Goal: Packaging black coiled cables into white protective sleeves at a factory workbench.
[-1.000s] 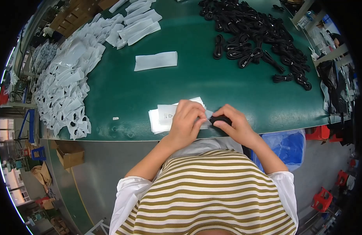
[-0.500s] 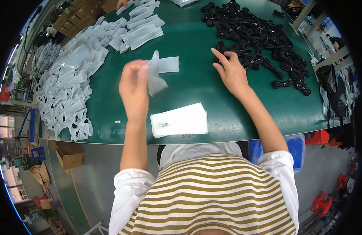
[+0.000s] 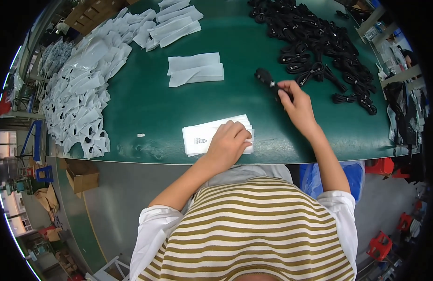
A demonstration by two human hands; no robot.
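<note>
My left hand (image 3: 229, 143) rests on a stack of flat white bags (image 3: 201, 136) near the front edge of the green table (image 3: 146, 107), fingers curled on the top bag. My right hand (image 3: 296, 104) is farther out to the right and grips a black coiled cable (image 3: 267, 79), lifted from the edge of the big heap of black cables (image 3: 314, 42). Two filled white bags (image 3: 196, 69) lie side by side in the middle of the table, beyond both hands.
A large spread of filled white bags (image 3: 85, 89) covers the left side of the table, with more (image 3: 172, 21) at the back. Below the table edge are a cardboard box (image 3: 80, 175), a blue bin (image 3: 347, 175) and red stools (image 3: 380, 243).
My left hand set a filled bag down mid-table and came back to the bag stack. My right hand reached the cable heap and pulled back with one black cable.
</note>
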